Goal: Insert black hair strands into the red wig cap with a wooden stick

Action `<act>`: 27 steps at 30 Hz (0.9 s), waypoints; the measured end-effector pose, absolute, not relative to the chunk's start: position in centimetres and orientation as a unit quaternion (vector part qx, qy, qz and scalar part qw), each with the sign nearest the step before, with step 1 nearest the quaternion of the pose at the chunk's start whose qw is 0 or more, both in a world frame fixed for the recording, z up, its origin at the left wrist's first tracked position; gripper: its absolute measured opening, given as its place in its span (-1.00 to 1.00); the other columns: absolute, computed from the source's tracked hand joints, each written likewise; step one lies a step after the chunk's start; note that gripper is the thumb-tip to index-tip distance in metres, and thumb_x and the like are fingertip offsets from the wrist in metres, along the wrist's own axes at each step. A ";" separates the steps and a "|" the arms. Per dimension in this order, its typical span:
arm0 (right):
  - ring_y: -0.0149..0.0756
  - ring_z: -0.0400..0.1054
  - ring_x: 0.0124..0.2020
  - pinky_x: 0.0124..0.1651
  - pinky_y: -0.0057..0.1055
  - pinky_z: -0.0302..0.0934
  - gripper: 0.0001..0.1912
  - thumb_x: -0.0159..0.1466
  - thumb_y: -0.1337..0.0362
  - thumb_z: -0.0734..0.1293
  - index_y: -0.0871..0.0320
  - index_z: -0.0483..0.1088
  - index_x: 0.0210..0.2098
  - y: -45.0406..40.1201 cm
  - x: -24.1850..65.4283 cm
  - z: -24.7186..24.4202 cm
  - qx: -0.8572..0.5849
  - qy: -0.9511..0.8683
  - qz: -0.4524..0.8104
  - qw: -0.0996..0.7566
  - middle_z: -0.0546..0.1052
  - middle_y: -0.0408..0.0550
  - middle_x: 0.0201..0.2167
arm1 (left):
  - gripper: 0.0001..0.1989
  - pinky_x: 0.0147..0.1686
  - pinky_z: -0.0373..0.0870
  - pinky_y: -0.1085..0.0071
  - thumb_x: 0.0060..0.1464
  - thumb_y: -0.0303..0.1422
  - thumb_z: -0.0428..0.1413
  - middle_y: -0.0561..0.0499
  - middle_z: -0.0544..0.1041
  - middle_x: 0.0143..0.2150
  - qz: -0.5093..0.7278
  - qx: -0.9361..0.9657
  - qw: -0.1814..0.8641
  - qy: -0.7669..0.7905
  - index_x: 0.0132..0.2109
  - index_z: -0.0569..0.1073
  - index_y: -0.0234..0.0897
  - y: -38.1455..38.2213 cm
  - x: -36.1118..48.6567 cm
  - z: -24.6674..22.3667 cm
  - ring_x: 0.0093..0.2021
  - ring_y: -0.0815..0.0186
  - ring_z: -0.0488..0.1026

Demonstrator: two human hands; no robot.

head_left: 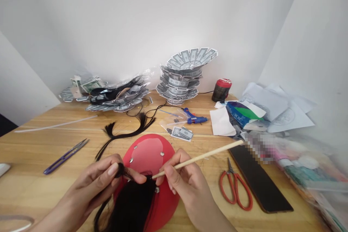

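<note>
A red oval piece [152, 148] with several silvery studs lies on the wooden table in front of me. Black hair [133, 204] spreads over its lower left part. My left hand [104, 179] pinches a small tuft of black hair between thumb and finger, its index finger resting near the top of the hair. My right hand [185, 174] grips a thin wooden stick [209, 152] like a pen. The stick's lower tip touches the top of the hair, close to my left index finger. Fine loose strands hide exactly how the hair meets the red surface.
Red-handled scissors [236, 188] and a black phone-like slab [262, 181] lie at right. Purple thread snips [65, 156] are at left. Behind are a black hair bundle [127, 132], a blue glue gun [194, 116] and a tiered banknote-print paper stack [181, 79]. Papers [280, 107] clutter the right.
</note>
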State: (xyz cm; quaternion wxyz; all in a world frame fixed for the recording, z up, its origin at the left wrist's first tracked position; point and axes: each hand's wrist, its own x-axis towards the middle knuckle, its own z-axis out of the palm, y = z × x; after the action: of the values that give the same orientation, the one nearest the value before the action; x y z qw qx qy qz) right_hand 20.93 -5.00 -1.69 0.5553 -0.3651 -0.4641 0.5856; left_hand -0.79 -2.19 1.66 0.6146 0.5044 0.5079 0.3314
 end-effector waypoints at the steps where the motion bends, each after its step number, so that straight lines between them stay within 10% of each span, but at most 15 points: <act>1: -0.45 0.19 -0.53 -0.41 -0.44 0.05 -0.68 0.33 0.00 0.34 0.11 0.33 -0.37 -4.9 20.9 -1.7 -0.363 -0.461 0.588 0.557 0.57 -0.13 -0.45 | -0.62 -0.38 0.35 0.78 -0.10 0.04 0.34 0.15 0.58 -0.44 0.338 0.501 0.621 0.499 -0.39 0.57 -0.20 -2.0 -1.0 1.4 -0.41 0.49 0.41; 27: -0.50 0.15 -0.59 -0.50 -0.51 0.01 -0.53 0.25 -0.16 0.34 0.13 0.28 -0.42 -4.7 20.8 -1.3 -0.397 -0.447 0.589 0.544 0.47 -0.18 -0.57 | -0.56 -0.34 0.33 0.71 -0.06 0.10 0.28 0.07 0.60 -0.39 0.338 0.516 0.625 0.479 -0.42 0.62 -0.21 -1.9 0.0 1.7 -0.34 0.43 0.45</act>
State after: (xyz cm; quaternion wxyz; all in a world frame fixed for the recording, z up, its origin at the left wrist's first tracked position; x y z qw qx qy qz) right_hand 20.78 -4.74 -1.31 0.5442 -0.3966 -0.4473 0.5886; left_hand -0.02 -1.94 1.74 0.6247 0.5156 0.4789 0.3384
